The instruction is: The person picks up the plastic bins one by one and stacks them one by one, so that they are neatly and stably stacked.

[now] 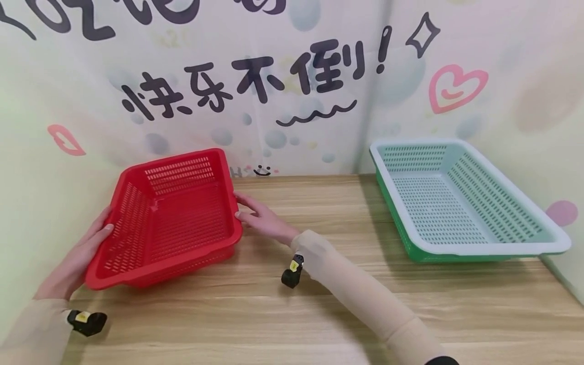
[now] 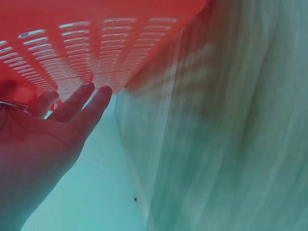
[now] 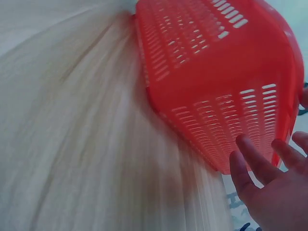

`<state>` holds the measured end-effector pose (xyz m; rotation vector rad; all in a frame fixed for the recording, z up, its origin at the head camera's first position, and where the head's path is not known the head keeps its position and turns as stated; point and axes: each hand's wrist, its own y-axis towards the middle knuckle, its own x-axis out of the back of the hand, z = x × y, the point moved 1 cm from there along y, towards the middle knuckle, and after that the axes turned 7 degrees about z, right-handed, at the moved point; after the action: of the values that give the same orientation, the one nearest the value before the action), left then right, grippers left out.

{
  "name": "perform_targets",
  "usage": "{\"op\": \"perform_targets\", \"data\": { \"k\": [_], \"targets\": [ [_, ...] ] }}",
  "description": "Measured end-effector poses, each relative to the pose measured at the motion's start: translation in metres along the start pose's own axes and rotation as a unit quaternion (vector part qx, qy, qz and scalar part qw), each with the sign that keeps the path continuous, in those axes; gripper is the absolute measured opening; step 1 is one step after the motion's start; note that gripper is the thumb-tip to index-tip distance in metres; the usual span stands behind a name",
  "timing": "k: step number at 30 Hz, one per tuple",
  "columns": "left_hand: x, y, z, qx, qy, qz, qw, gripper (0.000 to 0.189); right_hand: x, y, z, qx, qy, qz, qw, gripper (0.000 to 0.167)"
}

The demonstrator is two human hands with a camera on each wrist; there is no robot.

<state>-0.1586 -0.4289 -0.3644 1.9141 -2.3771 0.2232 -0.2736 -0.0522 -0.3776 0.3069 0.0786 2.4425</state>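
Observation:
A red perforated plastic basket (image 1: 187, 223) is at the left of the table, tilted, with its inside bare. My left hand (image 1: 79, 261) grips its left rim, thumb on top and the other fingers under the edge. In the left wrist view those fingers (image 2: 74, 103) reach along the slotted outer wall. On the opposite side my right hand (image 1: 266, 221) holds the right rim, with the thumb at the edge. Seen from the right wrist, its fingers (image 3: 257, 159) lie under the rim beside the slotted side wall.
A second basket, green outside with a pale rim (image 1: 456, 248), stands on the right of the wooden table (image 1: 255, 309). Behind the table hangs a white printed cloth (image 1: 319, 137) with black lettering. A pale wall is close on the left.

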Motion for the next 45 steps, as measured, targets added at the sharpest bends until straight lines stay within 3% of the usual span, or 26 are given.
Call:
{"op": "perform_targets", "data": {
  "k": [9,16,20,28,35,40,45],
  "targets": [
    [-0.009,0.006,-0.001,0.003,-0.05,0.019,0.9986,0.061,0.01,-0.004,-0.005,-0.017,0.019,-0.007,0.9996,0.06],
    [-0.015,0.006,-0.003,-0.005,-0.047,0.026,0.9985,0.062,0.014,-0.006,-0.007,-0.031,0.012,-0.011,0.9994,0.062],
    [-0.019,0.007,-0.004,-0.008,-0.041,0.031,0.9986,0.062,0.017,-0.008,-0.007,-0.032,-0.017,-0.029,0.9989,0.063],
    [-0.03,0.011,-0.002,-0.04,-0.069,0.053,0.9954,0.062,0.024,-0.01,-0.007,-0.03,-0.059,-0.043,0.9969,0.062],
    [-0.043,0.019,-0.006,-0.054,-0.05,0.038,0.9965,0.062,0.031,-0.016,-0.011,-0.03,-0.064,-0.069,0.9951,0.063],
    [-0.054,0.026,-0.011,-0.083,-0.068,0.037,0.9936,0.063,0.037,-0.023,-0.014,-0.026,-0.053,-0.094,0.9939,0.063],
    [-0.065,0.029,-0.018,-0.088,-0.072,0.039,0.9927,0.065,0.044,-0.029,-0.014,-0.028,-0.063,-0.107,0.9919,0.063]
  ]
}}
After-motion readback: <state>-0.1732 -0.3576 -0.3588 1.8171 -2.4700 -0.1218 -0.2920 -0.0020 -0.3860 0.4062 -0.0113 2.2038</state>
